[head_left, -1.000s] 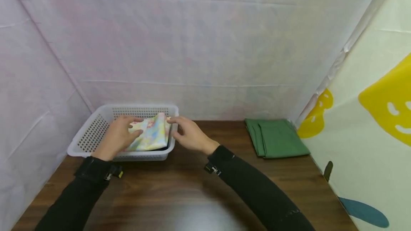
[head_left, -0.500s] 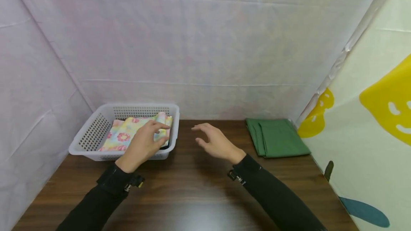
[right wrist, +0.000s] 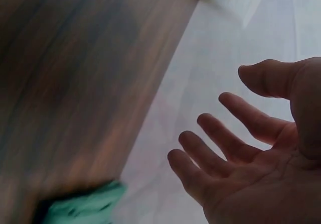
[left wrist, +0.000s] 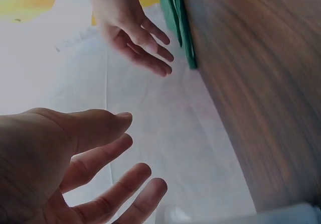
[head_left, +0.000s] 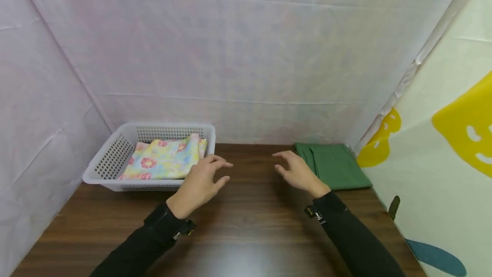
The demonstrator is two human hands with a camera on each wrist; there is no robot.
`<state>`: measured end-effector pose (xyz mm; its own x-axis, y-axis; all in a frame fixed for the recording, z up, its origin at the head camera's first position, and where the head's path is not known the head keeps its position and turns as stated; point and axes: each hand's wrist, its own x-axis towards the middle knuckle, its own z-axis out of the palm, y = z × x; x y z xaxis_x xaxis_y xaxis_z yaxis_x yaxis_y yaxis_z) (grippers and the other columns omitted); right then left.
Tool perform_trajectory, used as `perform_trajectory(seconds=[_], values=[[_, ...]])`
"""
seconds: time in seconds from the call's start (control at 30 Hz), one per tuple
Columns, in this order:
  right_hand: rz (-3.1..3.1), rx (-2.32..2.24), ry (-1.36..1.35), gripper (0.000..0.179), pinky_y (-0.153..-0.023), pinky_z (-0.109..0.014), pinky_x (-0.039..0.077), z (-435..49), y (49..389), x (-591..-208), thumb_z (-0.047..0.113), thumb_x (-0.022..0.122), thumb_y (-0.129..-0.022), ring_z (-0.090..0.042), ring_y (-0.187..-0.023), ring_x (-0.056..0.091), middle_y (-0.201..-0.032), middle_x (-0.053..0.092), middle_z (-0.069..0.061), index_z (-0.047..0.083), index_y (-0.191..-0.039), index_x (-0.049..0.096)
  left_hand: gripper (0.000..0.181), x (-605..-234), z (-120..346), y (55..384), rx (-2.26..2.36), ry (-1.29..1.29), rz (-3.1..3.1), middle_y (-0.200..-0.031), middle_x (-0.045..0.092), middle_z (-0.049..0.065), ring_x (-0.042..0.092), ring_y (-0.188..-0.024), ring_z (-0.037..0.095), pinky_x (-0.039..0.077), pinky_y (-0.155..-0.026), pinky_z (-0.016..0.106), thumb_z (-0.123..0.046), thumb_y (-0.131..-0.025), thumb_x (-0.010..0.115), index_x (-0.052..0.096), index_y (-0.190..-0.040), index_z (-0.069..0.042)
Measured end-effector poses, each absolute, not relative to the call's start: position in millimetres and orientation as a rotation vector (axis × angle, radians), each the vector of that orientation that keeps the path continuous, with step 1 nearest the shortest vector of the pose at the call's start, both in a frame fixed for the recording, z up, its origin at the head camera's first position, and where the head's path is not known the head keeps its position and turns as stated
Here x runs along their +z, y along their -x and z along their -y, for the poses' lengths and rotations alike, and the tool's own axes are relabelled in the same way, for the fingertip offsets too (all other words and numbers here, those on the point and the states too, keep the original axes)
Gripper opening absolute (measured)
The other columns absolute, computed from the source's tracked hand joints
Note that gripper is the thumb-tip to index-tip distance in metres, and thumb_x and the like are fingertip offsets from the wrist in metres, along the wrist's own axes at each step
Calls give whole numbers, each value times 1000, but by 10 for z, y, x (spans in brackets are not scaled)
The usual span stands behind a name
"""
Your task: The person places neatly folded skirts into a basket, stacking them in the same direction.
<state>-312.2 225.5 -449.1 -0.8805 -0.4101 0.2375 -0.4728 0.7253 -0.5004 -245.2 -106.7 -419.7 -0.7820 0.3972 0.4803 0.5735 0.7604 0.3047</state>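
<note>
In the head view, a flower-patterned folded cloth in yellow, pink and blue lies inside a white plastic basket. My left hand hovers at the basket's front right corner, thumb and fingers spread, holding nothing. Farther right, my right hand is raised over the table just left of a folded green cloth and overlaps its near left edge in this view. Its fingers are apart and relaxed, with nothing between them, as the right wrist view shows.
The brown wooden table spreads below both hands. A white fabric wall rises behind it, and a printed curtain with yellow shapes runs along the right side.
Both hands have moved right, away from the basket, the right one as far as the green cloth. The flowered cloth stays in the basket, now more fully seen.
</note>
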Motion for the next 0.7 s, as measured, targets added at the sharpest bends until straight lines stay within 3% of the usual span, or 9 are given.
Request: perform_trajectory(seconds=[0.53, 0.7], values=[[2937, 711, -325, 44, -97, -68, 37, -3069, 3073, -4689, 18, 60, -102, -57, -126, 38, -140, 38, -36, -2, -141, 52, 35, -4526, 479, 2455, -650, 860, 2607, -121, 61, -3, 61, -101, 20, 49, -74, 40, -38, -94, 73, 69, -126, -24], [3012, 670, -284, 44, -96, -65, 40, -3184, 3061, -4747, 21, 59, -103, -55, -122, 43, -135, 44, -36, -5, -139, 53, 35, -4665, 291, 2480, -676, 898, 2662, -122, 60, -3, 60, -106, 18, 50, -79, 44, -37, -95, 73, 69, -127, -24]])
